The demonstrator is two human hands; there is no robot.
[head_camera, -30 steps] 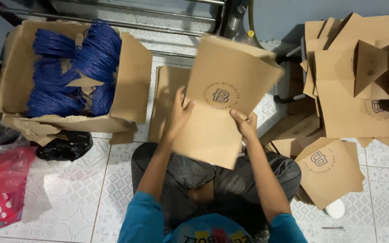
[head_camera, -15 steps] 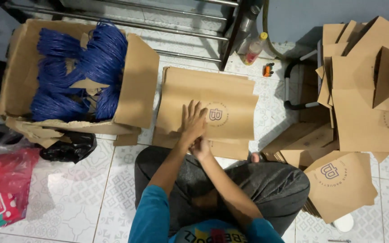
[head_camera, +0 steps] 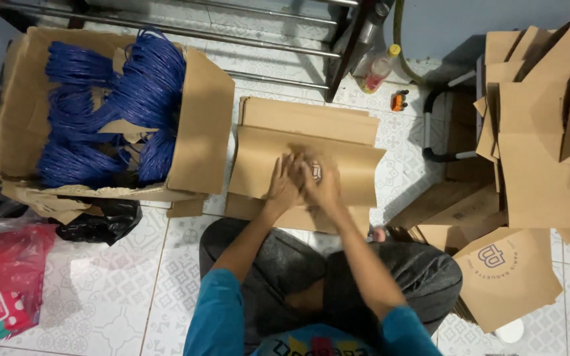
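Flat brown paper bag point(head_camera: 338, 168) lies on the floor stack just ahead of the knees; it looks light, thin and easily creased, best taken by an edge. Left hand point(head_camera: 284, 184) and right hand point(head_camera: 321, 188), blurred, press flat side by side on it, holding nothing.

- Both hands, the left hand point(head_camera: 284, 184) and the right hand point(head_camera: 321, 184), press flat and close together on a brown paper bag point(head_camera: 305, 161) lying on the tiled floor point(head_camera: 100, 290).
- The motion blurs the fingers.
- To the left stands an open cardboard box point(head_camera: 199, 125) filled with blue twine bundles point(head_camera: 113, 105).
- To the right, a pile of brown bags point(head_camera: 542, 151) lies heaped.
- A small bottle point(head_camera: 379, 68) stands by the wall.
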